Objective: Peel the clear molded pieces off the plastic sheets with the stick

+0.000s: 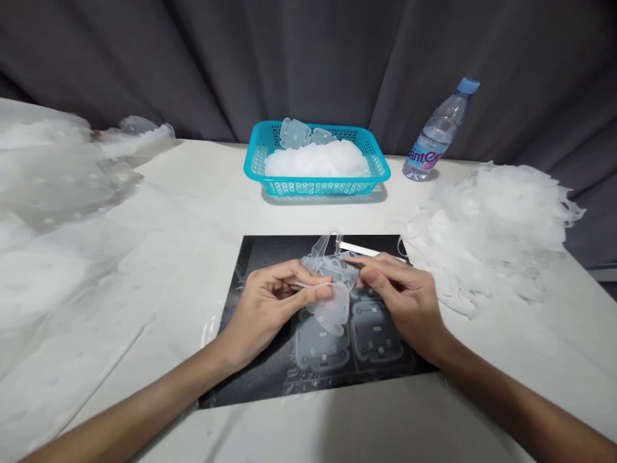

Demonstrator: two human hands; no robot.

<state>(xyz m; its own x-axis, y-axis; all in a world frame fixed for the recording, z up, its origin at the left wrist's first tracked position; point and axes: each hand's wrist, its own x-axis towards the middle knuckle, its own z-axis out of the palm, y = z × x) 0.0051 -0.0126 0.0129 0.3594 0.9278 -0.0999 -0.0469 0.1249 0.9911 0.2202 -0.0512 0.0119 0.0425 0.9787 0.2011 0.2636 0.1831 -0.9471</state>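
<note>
Over a black mat at the middle of the white table, both my hands hold a sheet of clear moulded plastic pieces. My left hand pinches one translucent piece at the sheet's left side, fingers closed on it. My right hand grips the sheet's right side and also holds a thin white stick-like tool that points up and left. Two more moulded shapes of the sheet lie flat on the mat below my hands.
A turquoise basket heaped with clear plastic pieces stands at the back centre. A water bottle stands to its right. A pile of clear plastic offcuts lies at right. Large clear plastic sheets cover the left side.
</note>
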